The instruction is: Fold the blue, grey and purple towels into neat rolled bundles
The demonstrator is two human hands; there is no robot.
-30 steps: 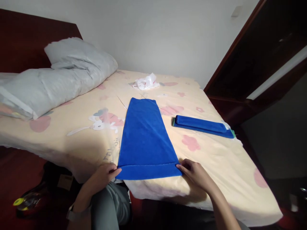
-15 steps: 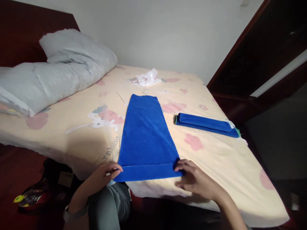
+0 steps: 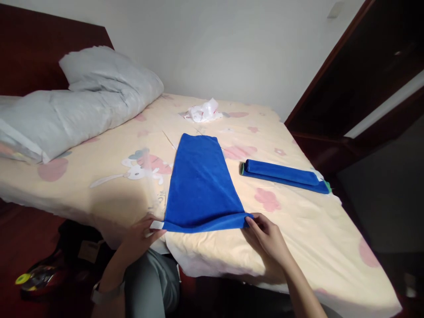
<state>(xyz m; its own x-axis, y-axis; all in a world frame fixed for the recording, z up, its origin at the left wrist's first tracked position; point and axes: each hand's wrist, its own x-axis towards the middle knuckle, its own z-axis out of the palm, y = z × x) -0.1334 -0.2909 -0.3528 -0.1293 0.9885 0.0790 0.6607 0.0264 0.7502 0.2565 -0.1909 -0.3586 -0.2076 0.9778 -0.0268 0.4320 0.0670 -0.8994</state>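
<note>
A blue towel [image 3: 202, 181] lies lengthwise on the bed, its near end folded over into a band. My left hand [image 3: 143, 235] pinches the left corner of that fold, where a small white tag [image 3: 157, 225] sticks out. At the opposite corner, my right hand [image 3: 266, 233] is closed on the fold, with the thumb on the near side. The folded edge is slightly raised between the two hands. To the right lies a second blue towel [image 3: 283, 173], folded into a narrow strip with green edging at its ends.
The bed [image 3: 314, 251] has a cream sheet printed with rabbits and carrots. A crumpled white plastic bag [image 3: 203, 111] sits near the wall, and a grey quilt [image 3: 86, 106] is heaped at left. On the floor at left are a dark bag [image 3: 81, 240] and a yellow-capped bottle [image 3: 38, 277].
The near band of the towel has been lifted and turned farther away from me. Both hands moved forward with it, and a white tag now shows at the left corner.
</note>
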